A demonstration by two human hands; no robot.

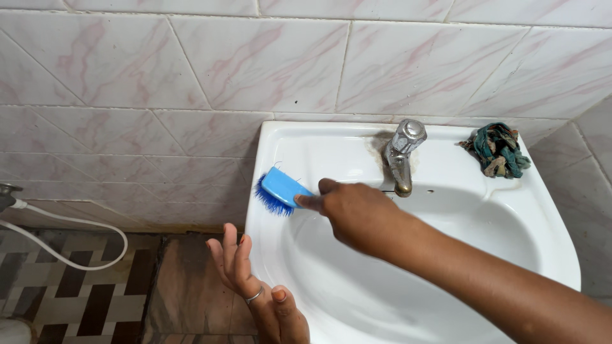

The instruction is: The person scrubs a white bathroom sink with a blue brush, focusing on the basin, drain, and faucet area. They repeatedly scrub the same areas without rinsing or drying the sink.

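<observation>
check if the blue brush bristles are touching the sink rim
Touching. In the head view, the right hand grips the blue brush, whose bristles press against the left rim of the white sink with no gap showing.

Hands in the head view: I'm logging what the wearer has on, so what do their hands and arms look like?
Both are bare, with no gloves or sleeves in view. The left hand wears a thin silver ring on one finger. The right hand and forearm show no jewellery.
</observation>
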